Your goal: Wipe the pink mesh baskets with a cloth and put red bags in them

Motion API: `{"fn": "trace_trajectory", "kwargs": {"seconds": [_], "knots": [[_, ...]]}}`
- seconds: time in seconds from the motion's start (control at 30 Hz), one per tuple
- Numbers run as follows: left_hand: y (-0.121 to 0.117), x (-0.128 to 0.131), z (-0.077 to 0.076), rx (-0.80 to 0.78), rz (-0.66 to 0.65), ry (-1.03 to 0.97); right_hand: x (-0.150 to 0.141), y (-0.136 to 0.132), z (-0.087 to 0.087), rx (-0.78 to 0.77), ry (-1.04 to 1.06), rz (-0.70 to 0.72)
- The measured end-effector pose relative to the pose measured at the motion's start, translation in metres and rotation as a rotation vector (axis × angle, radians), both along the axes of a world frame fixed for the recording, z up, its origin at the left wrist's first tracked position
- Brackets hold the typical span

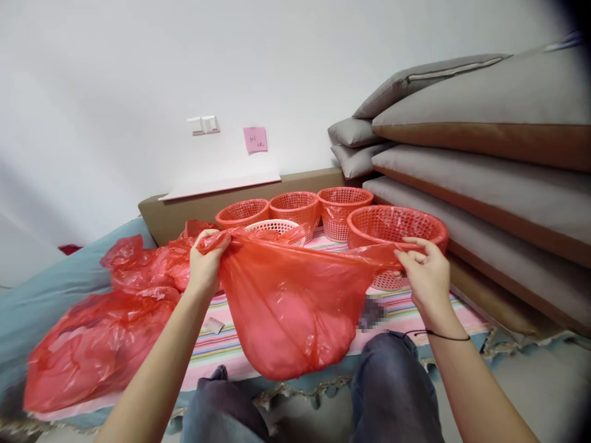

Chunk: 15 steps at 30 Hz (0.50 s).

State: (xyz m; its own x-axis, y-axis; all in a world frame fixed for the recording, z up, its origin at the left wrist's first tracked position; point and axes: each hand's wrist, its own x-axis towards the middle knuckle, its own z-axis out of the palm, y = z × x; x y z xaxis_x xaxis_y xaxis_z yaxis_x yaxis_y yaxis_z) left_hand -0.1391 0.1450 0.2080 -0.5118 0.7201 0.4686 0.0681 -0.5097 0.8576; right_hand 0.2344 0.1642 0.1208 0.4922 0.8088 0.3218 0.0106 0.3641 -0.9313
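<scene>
A red plastic bag (295,307) hangs stretched between my hands, its lower part sagging with something pale and rounded inside that I cannot make out. My left hand (206,261) is closed on the bag's left upper corner. On the other side, my right hand (425,274) pinches the right upper corner. Just behind that hand stands a large red basket (397,224) with perforated sides. A white basket (276,226) is partly hidden behind the bag's top edge. More red plastic bags (101,338) lie bunched to the left of my left forearm.
Several red baskets, among them one at the back (344,200), stand on the striped cloth (217,351). Grey cushions (484,123) are piled high on the right. A small packet (213,325) lies left of the held bag. My knees (397,387) are below.
</scene>
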Motion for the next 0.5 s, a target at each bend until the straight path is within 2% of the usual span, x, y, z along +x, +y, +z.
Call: {"fn": "trace_trajectory", "kwargs": {"seconds": [0.07, 0.2, 0.27, 0.33, 0.4, 0.47, 0.5], "knots": [[0.001, -0.008, -0.003, -0.015, 0.020, 0.005, 0.013, 0.010, 0.007, -0.052, -0.106, -0.016], [0.000, -0.025, -0.008, -0.063, 0.024, 0.018, 0.029, 0.029, 0.022, -0.144, -0.468, -0.085], [-0.001, -0.034, -0.006, -0.083, 0.034, 0.068, 0.028, 0.037, 0.034, -0.141, -0.529, -0.073], [-0.002, -0.042, 0.001, -0.070, 0.057, 0.129, 0.025, 0.043, 0.049, -0.105, -0.466, -0.019], [-0.005, -0.050, 0.009, -0.044, 0.070, 0.179, 0.022, 0.047, 0.063, -0.003, -0.330, 0.036], [-0.009, -0.057, 0.013, -0.025, 0.079, 0.223, 0.022, 0.046, 0.065, 0.126, -0.225, 0.092], [-0.010, -0.060, 0.012, -0.020, 0.083, 0.237, 0.022, 0.045, 0.058, 0.185, -0.205, 0.121]]}}
